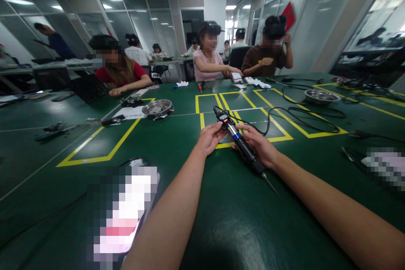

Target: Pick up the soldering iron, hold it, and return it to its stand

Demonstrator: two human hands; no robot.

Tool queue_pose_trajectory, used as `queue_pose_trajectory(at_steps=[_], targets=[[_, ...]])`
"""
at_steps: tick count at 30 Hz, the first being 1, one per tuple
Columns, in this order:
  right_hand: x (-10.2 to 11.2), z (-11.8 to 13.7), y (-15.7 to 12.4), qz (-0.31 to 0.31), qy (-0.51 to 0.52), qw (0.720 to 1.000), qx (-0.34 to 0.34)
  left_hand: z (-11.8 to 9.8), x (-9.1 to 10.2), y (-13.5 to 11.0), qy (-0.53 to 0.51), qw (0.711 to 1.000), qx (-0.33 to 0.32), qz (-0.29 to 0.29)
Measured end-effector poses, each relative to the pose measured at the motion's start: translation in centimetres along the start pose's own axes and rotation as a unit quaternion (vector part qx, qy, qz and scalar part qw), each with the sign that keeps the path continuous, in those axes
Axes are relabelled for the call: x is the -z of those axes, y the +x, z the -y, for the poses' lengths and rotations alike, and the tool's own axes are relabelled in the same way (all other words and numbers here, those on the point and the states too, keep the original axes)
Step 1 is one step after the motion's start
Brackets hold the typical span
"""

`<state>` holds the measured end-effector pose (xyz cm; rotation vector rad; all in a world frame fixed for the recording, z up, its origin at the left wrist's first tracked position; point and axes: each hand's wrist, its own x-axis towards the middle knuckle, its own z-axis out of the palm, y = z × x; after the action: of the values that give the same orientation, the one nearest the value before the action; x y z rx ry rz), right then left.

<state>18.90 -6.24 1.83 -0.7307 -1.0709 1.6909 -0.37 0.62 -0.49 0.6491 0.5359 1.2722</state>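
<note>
An electric screwdriver [242,145], black with a silver and blue band, is held above the green table with its thin bit pointing down toward me. My left hand [211,138] has its fingers closed at the cable end, near a small red and white label. Around the far side of the body curls my right hand [261,145], its thumb and fingers against the tool and partly hidden by it. A black cable [268,122] leaves the top end and loops away to the right.
Yellow tape rectangles [289,136] mark the table. Metal bowls stand at left [157,107] and right [322,96]. A blurred-out phone-like object [126,211] lies by my left forearm. Cables [363,88] pile up at far right. Several people sit across the table, one person [210,61] handling a white box.
</note>
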Motion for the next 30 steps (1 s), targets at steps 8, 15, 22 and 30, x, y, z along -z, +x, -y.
queue_pose_trajectory(at_steps=[8,15,22,30], targets=[[-0.47,0.42,-0.32,-0.002,0.009,1.0,-0.006,0.03,-0.05,-0.16,-0.001,1.0,-0.006,-0.001],[-0.41,-0.26,0.18,-0.017,-0.053,0.997,-0.052,0.04,-0.14,-0.16,0.003,1.0,-0.012,0.006],[-0.69,-0.19,0.1,0.045,-0.073,0.991,-0.107,-0.05,-0.21,-0.23,0.0,1.0,-0.007,0.012],[-0.68,-0.27,0.16,0.018,-0.068,0.991,-0.112,0.07,-0.41,-0.19,0.021,1.0,-0.013,-0.004]])
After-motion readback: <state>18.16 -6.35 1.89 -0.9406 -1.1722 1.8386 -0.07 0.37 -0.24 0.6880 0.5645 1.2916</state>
